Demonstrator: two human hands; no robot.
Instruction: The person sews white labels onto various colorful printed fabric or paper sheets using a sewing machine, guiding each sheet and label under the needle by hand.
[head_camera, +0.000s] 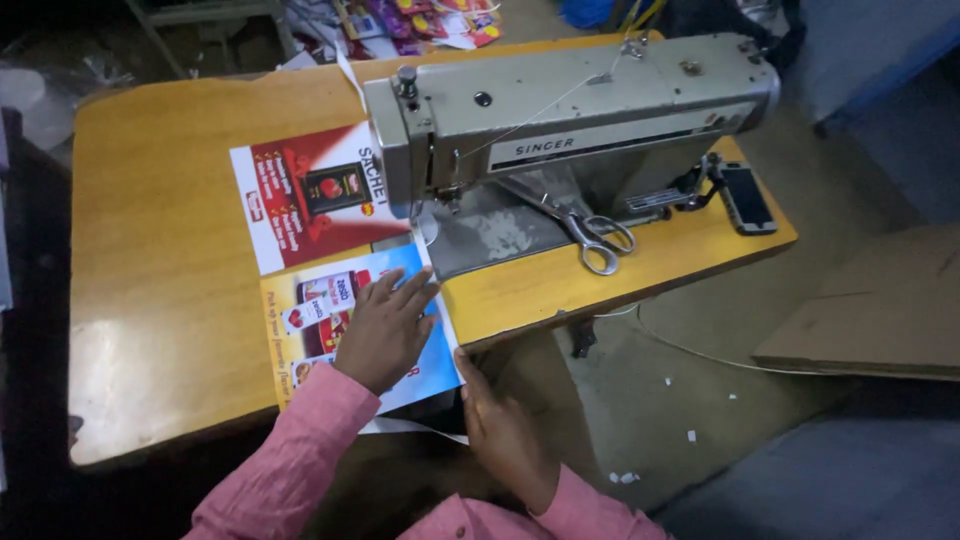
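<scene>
Worn yellow wooden table (160, 250) under sewing machine (570, 120), littered grey floor (680, 400).

The worn yellow-brown wooden tabletop (150, 250) carries a grey metal sewing machine (570, 120), steel scissors (590, 235), a dark phone (746, 198) and glossy red and blue printed sheets (320, 200).

My left hand (385, 330) covers the middle of the blue printed sheet (425, 365), hiding its print there. The needle under the sewing machine (570, 120) head is too small to make out. My right hand (505, 430) hides the sheet's lower corner.
</scene>
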